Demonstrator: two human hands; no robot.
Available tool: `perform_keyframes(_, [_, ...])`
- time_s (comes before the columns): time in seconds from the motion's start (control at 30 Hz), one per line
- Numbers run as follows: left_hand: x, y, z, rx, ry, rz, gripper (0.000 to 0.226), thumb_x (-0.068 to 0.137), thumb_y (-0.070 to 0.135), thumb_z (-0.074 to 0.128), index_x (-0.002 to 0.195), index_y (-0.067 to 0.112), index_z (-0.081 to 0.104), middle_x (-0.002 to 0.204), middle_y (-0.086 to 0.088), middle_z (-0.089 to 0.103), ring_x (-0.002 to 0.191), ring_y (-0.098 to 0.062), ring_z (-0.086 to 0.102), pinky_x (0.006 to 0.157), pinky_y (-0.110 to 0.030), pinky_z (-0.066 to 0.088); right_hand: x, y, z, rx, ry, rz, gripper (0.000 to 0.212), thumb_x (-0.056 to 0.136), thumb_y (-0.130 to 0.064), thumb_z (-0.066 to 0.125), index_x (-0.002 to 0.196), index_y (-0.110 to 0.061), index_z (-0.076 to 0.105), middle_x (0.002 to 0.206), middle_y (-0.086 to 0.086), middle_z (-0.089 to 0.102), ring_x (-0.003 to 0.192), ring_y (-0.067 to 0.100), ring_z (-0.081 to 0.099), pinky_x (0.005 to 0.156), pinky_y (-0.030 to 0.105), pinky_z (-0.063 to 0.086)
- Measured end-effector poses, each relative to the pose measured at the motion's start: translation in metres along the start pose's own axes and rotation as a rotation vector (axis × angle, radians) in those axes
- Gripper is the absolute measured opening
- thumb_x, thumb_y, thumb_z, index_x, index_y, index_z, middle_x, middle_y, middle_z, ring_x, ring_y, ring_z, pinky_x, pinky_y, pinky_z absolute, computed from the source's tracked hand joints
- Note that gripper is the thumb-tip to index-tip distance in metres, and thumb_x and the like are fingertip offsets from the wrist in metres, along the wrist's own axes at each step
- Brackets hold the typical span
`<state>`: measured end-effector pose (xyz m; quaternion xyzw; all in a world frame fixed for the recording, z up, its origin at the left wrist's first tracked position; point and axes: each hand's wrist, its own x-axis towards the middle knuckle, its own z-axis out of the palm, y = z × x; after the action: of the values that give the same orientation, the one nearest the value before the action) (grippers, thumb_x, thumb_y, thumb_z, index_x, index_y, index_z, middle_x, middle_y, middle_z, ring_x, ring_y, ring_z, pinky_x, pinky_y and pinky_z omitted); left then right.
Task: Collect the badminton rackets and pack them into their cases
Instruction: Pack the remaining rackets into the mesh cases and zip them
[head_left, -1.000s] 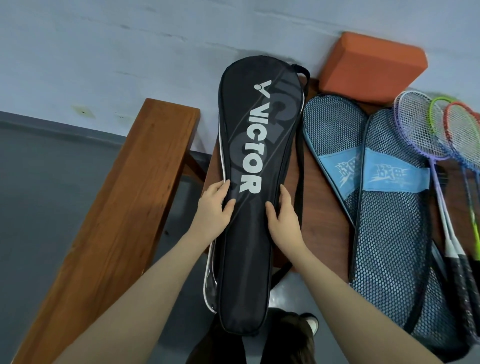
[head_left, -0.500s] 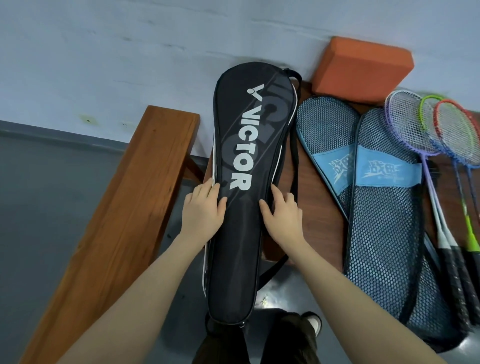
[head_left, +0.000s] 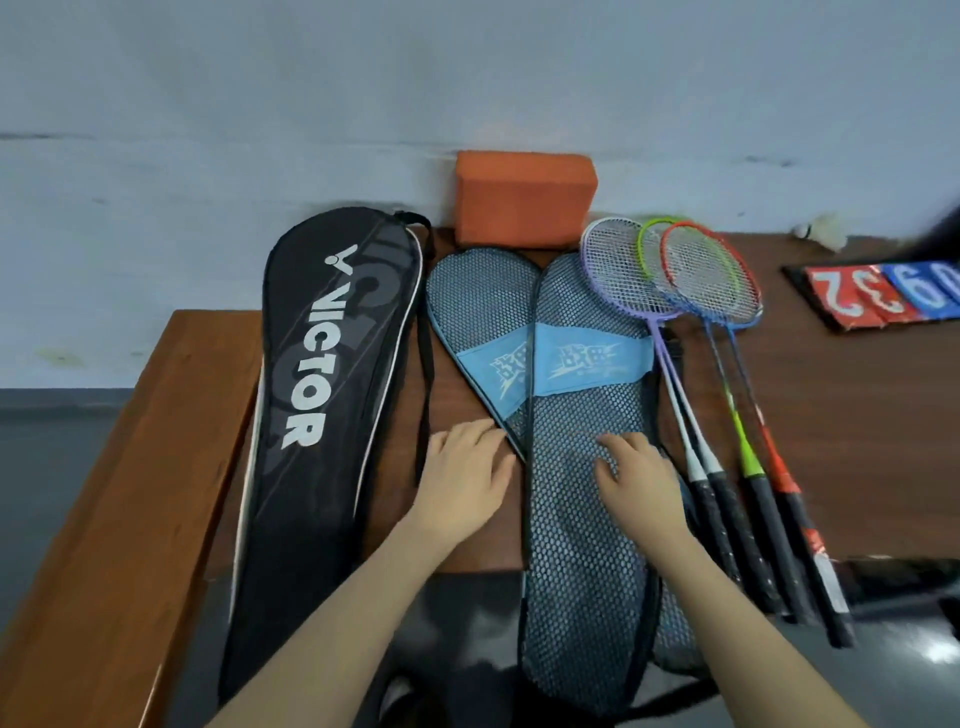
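A black Victor racket case (head_left: 322, 415) lies at the left of the wooden table (head_left: 857, 426), its lower end hanging over the front edge. Two blue mesh cases overlap in the middle: the left mesh case (head_left: 478, 312) and the right mesh case (head_left: 582, 467). Several rackets (head_left: 691, 291) with purple, green and red frames lie fanned out to the right, handles toward me. My left hand (head_left: 467, 478) rests flat on the table at the left mesh case's edge. Fingers spread, my right hand (head_left: 639, 478) lies on the right mesh case.
An orange foam block (head_left: 524, 197) stands against the wall behind the cases. A flip scoreboard (head_left: 883, 296) and a shuttlecock (head_left: 826, 231) lie at the far right. A wooden bench (head_left: 130, 493) runs along the left.
Both hands let go of the black Victor case, which now lies on the table, and moved right onto the mesh cases. The view shifted right.
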<state>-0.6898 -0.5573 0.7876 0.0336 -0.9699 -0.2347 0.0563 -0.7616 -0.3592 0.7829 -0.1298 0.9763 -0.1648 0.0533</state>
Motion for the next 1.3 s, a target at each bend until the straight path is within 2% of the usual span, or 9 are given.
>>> perform_keyframes(0.13, [0.033, 0.054, 0.044, -0.005, -0.115, -0.122, 0.043, 0.095, 0.04, 0.04, 0.132, 0.019, 0.045, 0.14, -0.002, 0.041, 0.128, -0.02, 0.035, 0.101, -0.035, 0.024, 0.013, 0.081, -0.011, -0.004, -0.033, 0.057, 0.035, 0.089, -0.027, 0.056, 0.122, -0.016, 0.057, 0.113, 0.009, 0.059, 0.108, 0.032, 0.053, 0.088, 0.042, 0.04])
perform_keyframes(0.3, [0.049, 0.085, 0.089, 0.105, -0.207, -0.522, 0.061, 0.092, 0.048, 0.04, 0.143, 0.017, 0.024, 0.15, -0.019, 0.017, 0.132, -0.037, 0.027, 0.106, -0.046, 0.026, 0.03, 0.124, 0.002, -0.074, -0.109, -0.102, 0.041, 0.091, -0.045, 0.048, 0.128, -0.029, 0.049, 0.124, -0.007, 0.055, 0.115, 0.023, 0.044, 0.093, 0.039, 0.023])
perform_keyframes(0.5, [0.043, 0.074, 0.093, 0.142, -0.08, -0.629, 0.054, 0.093, 0.04, 0.047, 0.138, 0.014, 0.034, 0.134, -0.013, 0.041, 0.117, -0.033, 0.042, 0.094, -0.043, 0.034, 0.056, 0.108, 0.012, -0.026, -0.104, -0.184, 0.052, 0.089, -0.05, 0.048, 0.131, -0.02, 0.043, 0.117, -0.001, 0.061, 0.116, 0.025, 0.043, 0.094, 0.041, 0.013])
perform_keyframes(0.63, [0.043, 0.067, 0.083, -0.048, 0.019, -0.533, 0.043, 0.092, 0.021, 0.053, 0.133, 0.012, 0.045, 0.117, -0.008, 0.05, 0.105, -0.026, 0.052, 0.091, -0.038, 0.039, 0.072, 0.093, 0.014, 0.083, -0.154, -0.043, 0.055, 0.087, -0.03, 0.054, 0.138, -0.02, 0.035, 0.127, 0.003, 0.053, 0.121, 0.029, 0.038, 0.1, 0.042, 0.016])
perform_keyframes(0.8, [0.054, 0.064, 0.072, -0.252, 0.133, -0.5, 0.042, 0.088, 0.031, 0.059, 0.126, 0.014, 0.052, 0.118, -0.003, 0.05, 0.105, -0.021, 0.052, 0.095, -0.035, 0.042, 0.074, 0.084, -0.001, 0.464, -0.124, -0.14, 0.054, 0.085, 0.004, 0.044, 0.135, -0.015, 0.043, 0.127, 0.007, 0.049, 0.115, 0.024, 0.049, 0.1, 0.03, 0.033])
perform_keyframes(0.87, [0.065, 0.064, 0.074, -0.304, 0.107, -0.49, 0.046, 0.089, 0.031, 0.058, 0.13, 0.014, 0.049, 0.124, -0.004, 0.048, 0.113, -0.02, 0.049, 0.099, -0.032, 0.036, 0.075, 0.085, -0.014, 0.515, -0.109, -0.179, 0.049, 0.087, 0.004, 0.045, 0.132, -0.014, 0.046, 0.127, 0.005, 0.051, 0.115, 0.02, 0.049, 0.095, 0.014, 0.031])
perform_keyframes(1.03, [0.095, 0.067, 0.072, -0.352, 0.149, -0.434, 0.042, 0.092, 0.016, 0.055, 0.131, 0.003, 0.047, 0.123, -0.01, 0.05, 0.113, -0.023, 0.05, 0.095, -0.018, 0.03, 0.08, 0.079, -0.03, 0.498, -0.066, -0.185, 0.041, 0.09, -0.005, 0.052, 0.13, -0.01, 0.049, 0.123, 0.003, 0.053, 0.109, 0.013, 0.051, 0.094, 0.019, 0.037])
perform_keyframes(1.17, [0.093, 0.069, 0.047, -0.408, 0.384, -0.348, 0.033, 0.088, 0.005, 0.056, 0.122, 0.004, 0.058, 0.109, -0.004, 0.059, 0.092, -0.017, 0.058, 0.086, -0.016, 0.04, 0.08, 0.067, -0.031, 0.527, -0.021, -0.146, 0.034, 0.09, -0.012, 0.056, 0.124, -0.013, 0.054, 0.105, -0.001, 0.054, 0.08, -0.004, 0.05, 0.07, -0.003, 0.033])
perform_keyframes(1.3, [0.072, 0.078, 0.022, -0.447, 0.587, -0.236, 0.031, 0.084, -0.001, 0.06, 0.115, 0.002, 0.062, 0.103, 0.002, 0.058, 0.088, -0.002, 0.054, 0.082, -0.005, 0.041, 0.076, 0.056, -0.041, 0.619, 0.088, -0.141, 0.024, 0.087, -0.007, 0.057, 0.109, -0.015, 0.06, 0.1, -0.005, 0.057, 0.089, -0.007, 0.052, 0.072, -0.003, 0.033])
